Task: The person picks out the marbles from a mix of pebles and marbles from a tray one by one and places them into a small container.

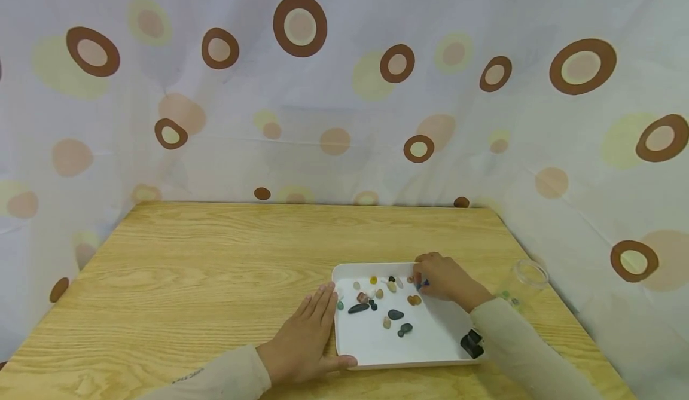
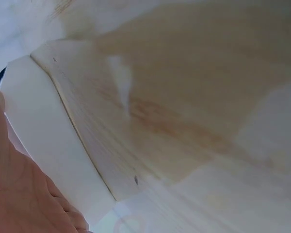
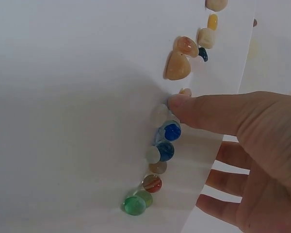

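Observation:
A white tray (image 1: 430,346) holds scattered pebbles and stones, among them a long dark stone (image 1: 357,308) and a dark oval stone (image 1: 395,314). My left hand (image 1: 301,340) lies with straight fingers along the tray's left side, its thumb at the near corner. At the far wall, my right hand (image 1: 442,275) pinches the tray, thumb inside and the other fingers outside, as the right wrist view shows. Beside that thumb, glass marbles line the wall, including a blue marble (image 3: 172,131) and a green marble (image 3: 134,205).
A clear jar (image 1: 532,274) stands right of the tray, partly behind the right forearm, with green bits low in it. A black blocky thing (image 1: 472,344) shows by the right sleeve. The wooden table (image 1: 204,268) meets a patterned cloth (image 1: 334,89) behind.

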### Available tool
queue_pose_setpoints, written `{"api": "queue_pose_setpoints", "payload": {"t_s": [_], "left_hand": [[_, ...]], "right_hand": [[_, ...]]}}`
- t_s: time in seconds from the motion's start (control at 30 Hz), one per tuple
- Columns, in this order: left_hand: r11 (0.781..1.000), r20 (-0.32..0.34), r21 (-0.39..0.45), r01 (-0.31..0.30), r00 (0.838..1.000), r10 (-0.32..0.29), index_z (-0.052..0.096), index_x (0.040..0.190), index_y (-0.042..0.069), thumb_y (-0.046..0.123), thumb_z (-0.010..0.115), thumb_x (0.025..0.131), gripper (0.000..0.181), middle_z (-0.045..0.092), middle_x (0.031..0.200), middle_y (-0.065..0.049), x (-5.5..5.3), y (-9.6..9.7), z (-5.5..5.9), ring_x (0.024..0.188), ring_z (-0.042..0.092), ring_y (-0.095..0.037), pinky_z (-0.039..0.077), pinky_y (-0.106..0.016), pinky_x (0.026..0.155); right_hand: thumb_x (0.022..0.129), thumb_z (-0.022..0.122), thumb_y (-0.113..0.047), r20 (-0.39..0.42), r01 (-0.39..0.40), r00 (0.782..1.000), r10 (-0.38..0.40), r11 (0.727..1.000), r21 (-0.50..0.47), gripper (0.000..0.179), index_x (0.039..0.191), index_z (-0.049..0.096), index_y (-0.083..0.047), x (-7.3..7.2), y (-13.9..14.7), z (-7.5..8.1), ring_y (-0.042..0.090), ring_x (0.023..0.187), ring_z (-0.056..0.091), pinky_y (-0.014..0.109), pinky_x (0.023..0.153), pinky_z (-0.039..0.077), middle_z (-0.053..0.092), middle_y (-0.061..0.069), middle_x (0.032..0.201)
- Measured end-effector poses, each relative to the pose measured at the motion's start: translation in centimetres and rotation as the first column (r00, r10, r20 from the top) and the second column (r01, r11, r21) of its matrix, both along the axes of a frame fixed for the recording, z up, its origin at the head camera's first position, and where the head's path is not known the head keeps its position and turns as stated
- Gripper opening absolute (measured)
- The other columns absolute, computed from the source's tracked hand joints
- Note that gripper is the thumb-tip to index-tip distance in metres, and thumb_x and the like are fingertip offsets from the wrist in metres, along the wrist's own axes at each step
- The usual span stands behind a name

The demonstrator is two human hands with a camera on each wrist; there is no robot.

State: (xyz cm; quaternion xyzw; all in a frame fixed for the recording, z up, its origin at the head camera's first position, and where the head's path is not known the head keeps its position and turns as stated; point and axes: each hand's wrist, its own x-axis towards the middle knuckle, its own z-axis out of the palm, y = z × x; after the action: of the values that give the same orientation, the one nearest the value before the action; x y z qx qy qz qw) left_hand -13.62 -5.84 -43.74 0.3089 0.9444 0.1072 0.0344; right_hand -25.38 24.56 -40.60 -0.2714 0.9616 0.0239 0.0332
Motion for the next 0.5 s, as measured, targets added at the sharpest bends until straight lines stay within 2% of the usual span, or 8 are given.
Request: {"api": "queue_pose_setpoints", "payload": {"t_s": [0.33, 0.5], "left_hand": [[1.0, -0.02, 0.003, 0.013, 1.0, -0.013, 0.017, 0.15, -0.006, 0.081, 0.025, 0.084, 0.11, 0.006, 0.158, -0.023, -0.1, -0.1, -0.3, 0.146, 0.01, -0.035, 0.019, -0.049, 0.116], [1.0, -0.018, 0.008, 0.012, 1.0, -0.012, 0.016, 0.15, -0.006, 0.081, 0.026, 0.084, 0.109, 0.006, 0.158, -0.022, 0.0, -0.1, -0.3, 0.146, 0.009, -0.035, 0.019, -0.048, 0.116]], "right_hand": [[0.077, 0.08, -0.011, 0.004, -0.011, 1.0, 0.011, 0.999, -0.04, 0.013, 0.076, 0.067, -0.017, 0.2, 0.2, 1.1, 0.035, 0.101, 0.057, 0.048, 0.073, 0.05, 0.059, -0.002, 0.089], [0.08, 0.077, -0.013, -0.017, 0.024, 1.0, -0.025, 0.997, -0.072, 0.01, 0.078, 0.067, -0.017, 0.2, 1.0, 1.9, 0.043, 0.115, 0.052, 0.057, 0.084, 0.048, 0.062, 0.012, 0.115]]}}
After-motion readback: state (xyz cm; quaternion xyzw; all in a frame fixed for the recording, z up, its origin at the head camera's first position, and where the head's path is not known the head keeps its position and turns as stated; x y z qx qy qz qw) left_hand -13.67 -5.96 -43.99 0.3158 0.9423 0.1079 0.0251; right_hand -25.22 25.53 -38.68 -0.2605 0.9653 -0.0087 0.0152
